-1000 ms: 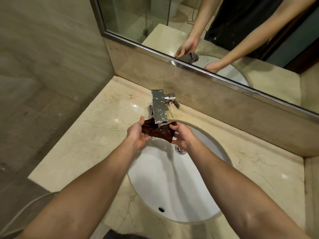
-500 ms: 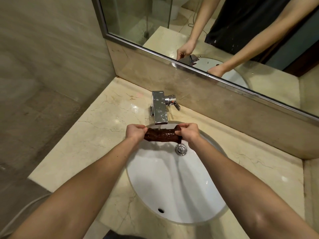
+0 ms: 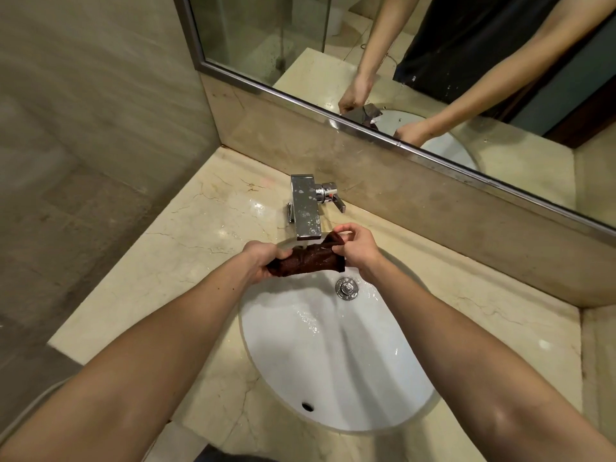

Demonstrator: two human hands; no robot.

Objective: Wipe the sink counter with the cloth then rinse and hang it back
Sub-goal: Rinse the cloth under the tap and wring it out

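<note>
Brown cloth [image 3: 310, 261] was rolled rope-like over back edge of sink basin [image 3: 333, 361], just below faucet spout [image 3: 306, 208]. L hand [image 3: 263, 260] clenched one end, R hand [image 3: 358, 253] pinched the other. Prob. wringing, w/ runoff meant for basin.

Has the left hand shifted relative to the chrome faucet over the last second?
No. The left hand still grips the dark brown cloth, just left of and in front of the spout of the square chrome faucet.

The cloth [image 3: 308, 261], wrung tight before, now loosens; right hand [image 3: 358, 251] lifts its corner.
</note>
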